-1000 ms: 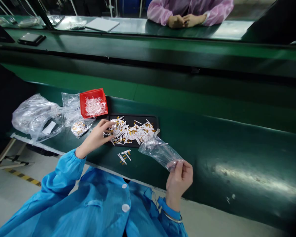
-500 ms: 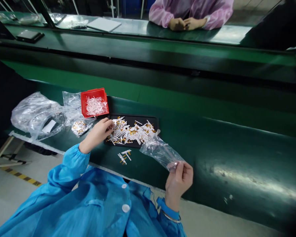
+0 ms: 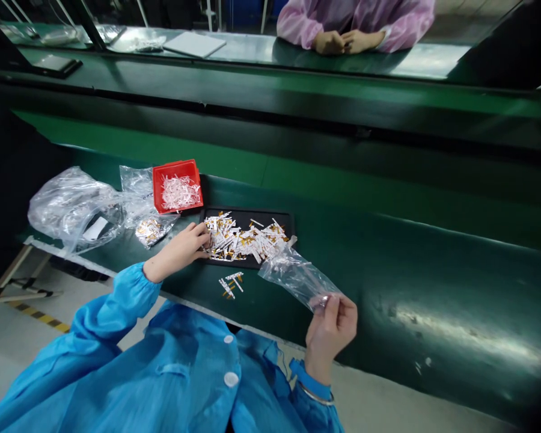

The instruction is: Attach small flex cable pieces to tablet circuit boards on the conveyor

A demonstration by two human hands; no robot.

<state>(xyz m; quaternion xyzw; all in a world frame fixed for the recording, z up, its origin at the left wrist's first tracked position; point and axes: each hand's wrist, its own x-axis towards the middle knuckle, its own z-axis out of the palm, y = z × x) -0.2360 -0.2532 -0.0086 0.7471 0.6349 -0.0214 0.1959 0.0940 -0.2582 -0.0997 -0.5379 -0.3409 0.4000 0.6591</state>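
Observation:
My left hand (image 3: 187,246) is at the left end of a black tray (image 3: 288,224), its curled fingers touching a pile of small white strips with orange-brown ends (image 3: 228,237). Its fingertips are partly hidden, so I cannot make out what they grip. My right hand (image 3: 332,328) pinches the near right end of a clear plastic bag (image 3: 297,276). The bag's other end lies over the tray's right side, against the pile. Several loose strips (image 3: 231,284) lie on the green bench in front of the tray.
Behind my left hand stands a red bin (image 3: 178,165) of thin pale pieces. Left of it are a large clear bag (image 3: 72,201) and a small bag of strips (image 3: 149,230). Across the bench, a person in a pink sleeve (image 3: 300,24) rests folded hands.
My left hand has shifted slightly down along the tray's left end, and its thumb now shows apart from the fingers. My right hand still holds the bag; the view has shifted slightly.

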